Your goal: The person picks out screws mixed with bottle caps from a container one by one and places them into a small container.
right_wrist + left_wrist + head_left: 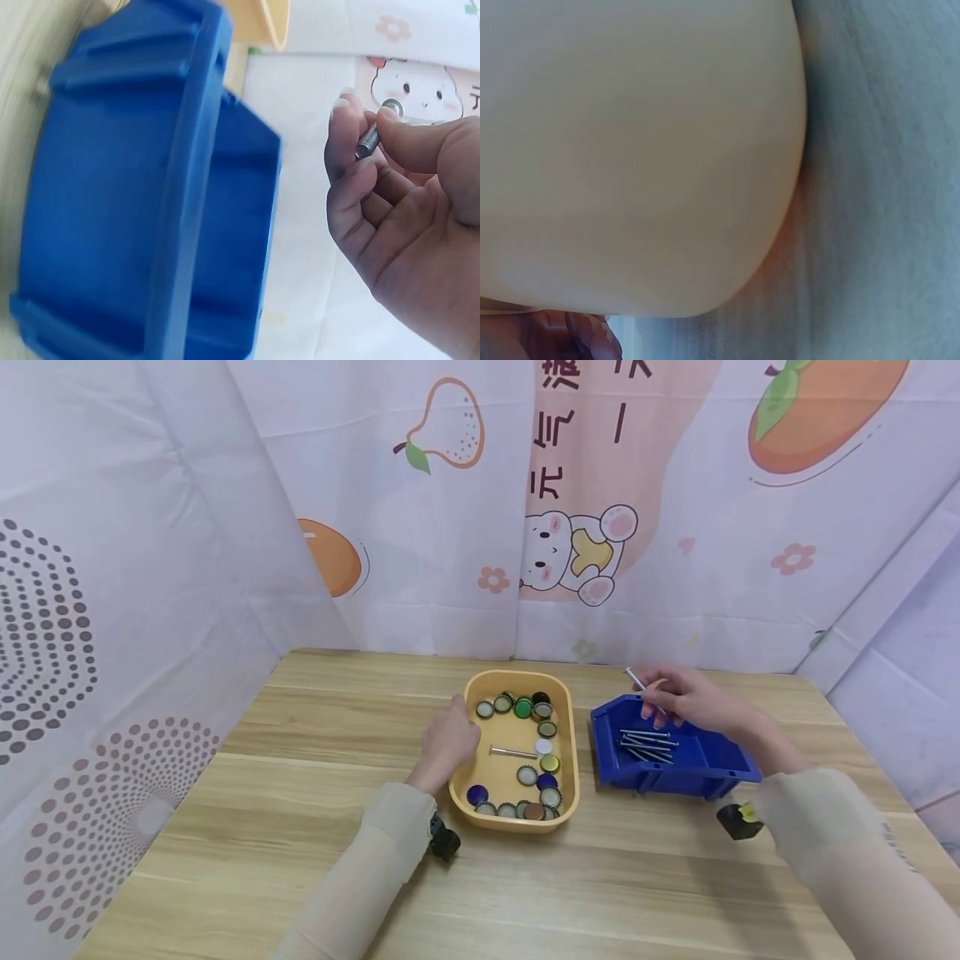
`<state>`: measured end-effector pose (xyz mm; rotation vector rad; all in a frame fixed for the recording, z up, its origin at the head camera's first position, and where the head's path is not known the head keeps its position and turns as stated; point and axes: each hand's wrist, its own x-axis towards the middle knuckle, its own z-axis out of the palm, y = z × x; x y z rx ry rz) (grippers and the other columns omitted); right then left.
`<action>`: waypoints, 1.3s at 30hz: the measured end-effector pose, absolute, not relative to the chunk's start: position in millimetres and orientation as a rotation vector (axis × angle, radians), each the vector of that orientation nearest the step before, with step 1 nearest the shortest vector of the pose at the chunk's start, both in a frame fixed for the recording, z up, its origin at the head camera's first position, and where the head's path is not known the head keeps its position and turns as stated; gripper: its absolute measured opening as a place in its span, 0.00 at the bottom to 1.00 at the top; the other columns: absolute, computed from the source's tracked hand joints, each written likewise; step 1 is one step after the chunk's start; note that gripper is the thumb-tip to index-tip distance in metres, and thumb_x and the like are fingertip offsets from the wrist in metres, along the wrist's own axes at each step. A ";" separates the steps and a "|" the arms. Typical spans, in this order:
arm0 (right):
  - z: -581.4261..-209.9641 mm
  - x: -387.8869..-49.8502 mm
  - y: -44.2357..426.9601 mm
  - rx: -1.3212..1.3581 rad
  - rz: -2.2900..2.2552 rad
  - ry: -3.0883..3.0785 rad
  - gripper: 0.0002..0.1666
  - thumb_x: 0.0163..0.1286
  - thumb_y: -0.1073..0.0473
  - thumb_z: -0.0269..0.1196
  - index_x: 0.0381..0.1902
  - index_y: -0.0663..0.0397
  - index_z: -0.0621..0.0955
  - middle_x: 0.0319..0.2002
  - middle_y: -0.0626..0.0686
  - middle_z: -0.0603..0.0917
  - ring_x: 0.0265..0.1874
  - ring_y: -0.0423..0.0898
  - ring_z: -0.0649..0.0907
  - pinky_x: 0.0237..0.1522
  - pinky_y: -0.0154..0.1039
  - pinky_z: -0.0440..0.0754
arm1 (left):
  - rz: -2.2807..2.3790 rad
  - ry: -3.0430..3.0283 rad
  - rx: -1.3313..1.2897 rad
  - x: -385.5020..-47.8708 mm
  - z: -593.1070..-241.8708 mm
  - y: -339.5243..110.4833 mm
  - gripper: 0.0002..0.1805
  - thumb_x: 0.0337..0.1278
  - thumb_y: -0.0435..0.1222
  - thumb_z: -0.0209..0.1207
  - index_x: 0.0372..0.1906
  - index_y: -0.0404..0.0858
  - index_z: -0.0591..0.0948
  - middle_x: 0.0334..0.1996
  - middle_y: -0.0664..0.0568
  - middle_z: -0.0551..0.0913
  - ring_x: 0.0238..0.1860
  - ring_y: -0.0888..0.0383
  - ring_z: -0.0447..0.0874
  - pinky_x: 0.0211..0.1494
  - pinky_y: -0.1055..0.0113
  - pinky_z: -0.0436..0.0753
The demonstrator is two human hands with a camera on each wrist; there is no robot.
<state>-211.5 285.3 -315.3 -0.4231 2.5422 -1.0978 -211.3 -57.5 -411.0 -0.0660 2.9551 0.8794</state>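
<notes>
My right hand (pixel 686 697) pinches a silver bolt (pixel 634 678) between thumb and fingers above the blue bin (pixel 720 752). In the right wrist view, the threaded end of the bolt (pixel 367 141) shows between the fingertips. Several similar long bolts (pixel 648 743) lie in the bin's left part. My left hand (pixel 452 735) grips the left rim of the yellow-orange tray (pixel 517 822); its curled fingers (pixel 592 339) show only at the lower edge of the left wrist view. A single bolt (pixel 513 752) lies in the middle of that tray among bottle caps.
Several bottle caps (pixel 522 707) of mixed colours line the tray's sides. Tray and bin stand side by side on the wooden table (pixel 300 760), a narrow gap between them. A printed curtain (pixel 420 552) hangs behind the table's back edge.
</notes>
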 end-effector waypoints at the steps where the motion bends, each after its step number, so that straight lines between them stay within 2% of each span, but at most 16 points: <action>1: -316.0 -211.5 287.9 -0.419 -1.082 2.543 0.17 0.78 0.61 0.48 0.59 0.67 0.69 0.35 0.59 0.83 0.30 0.48 0.83 0.31 0.37 0.79 | 0.884 2.952 -0.068 -211.0 -410.9 -57.5 0.20 0.61 0.36 0.48 0.57 0.35 0.70 0.30 0.44 0.78 0.26 0.51 0.78 0.25 0.62 0.73; 12: -336.7 -208.7 310.7 -0.441 -0.969 2.532 0.14 0.74 0.66 0.53 0.51 0.72 0.69 0.33 0.58 0.84 0.27 0.44 0.84 0.27 0.36 0.80 | 0.868 2.958 -0.070 -210.0 -411.5 -57.7 0.20 0.62 0.36 0.48 0.58 0.35 0.69 0.29 0.44 0.78 0.26 0.50 0.77 0.24 0.62 0.72; 20: -347.8 -206.6 312.0 -0.361 -0.825 2.567 0.14 0.69 0.68 0.56 0.46 0.77 0.70 0.30 0.58 0.84 0.26 0.46 0.85 0.26 0.39 0.84 | 0.839 2.967 -0.077 -211.2 -411.7 -58.9 0.21 0.62 0.36 0.48 0.60 0.35 0.69 0.29 0.44 0.78 0.25 0.50 0.77 0.23 0.62 0.70; 25: -350.2 -206.7 309.7 -0.291 -0.750 2.608 0.18 0.66 0.69 0.58 0.48 0.81 0.71 0.30 0.62 0.82 0.24 0.45 0.85 0.28 0.42 0.86 | 0.847 2.961 -0.082 -211.1 -411.9 -59.8 0.23 0.62 0.36 0.48 0.62 0.35 0.68 0.30 0.43 0.78 0.26 0.50 0.77 0.24 0.62 0.71; 29: -343.0 -208.3 303.1 -0.325 -0.715 2.656 0.18 0.67 0.67 0.58 0.48 0.79 0.73 0.31 0.62 0.82 0.23 0.46 0.85 0.27 0.43 0.86 | 0.860 2.958 -0.080 -211.1 -411.0 -59.8 0.23 0.62 0.36 0.48 0.62 0.34 0.68 0.29 0.43 0.78 0.25 0.50 0.77 0.24 0.62 0.71; 35: -322.7 -208.4 279.2 -0.420 -0.643 2.734 0.14 0.70 0.62 0.58 0.45 0.70 0.76 0.25 0.57 0.82 0.19 0.43 0.82 0.25 0.38 0.82 | 0.847 2.955 -0.070 -211.4 -410.3 -58.6 0.23 0.62 0.36 0.49 0.61 0.34 0.68 0.28 0.45 0.78 0.26 0.51 0.77 0.25 0.62 0.72; 39: -312.7 -208.7 259.5 -0.431 -0.598 2.767 0.14 0.72 0.59 0.57 0.46 0.67 0.77 0.28 0.56 0.84 0.19 0.42 0.82 0.24 0.37 0.81 | 0.869 2.937 -0.072 -211.5 -410.5 -57.7 0.23 0.62 0.36 0.49 0.61 0.35 0.68 0.29 0.45 0.78 0.26 0.50 0.77 0.25 0.62 0.72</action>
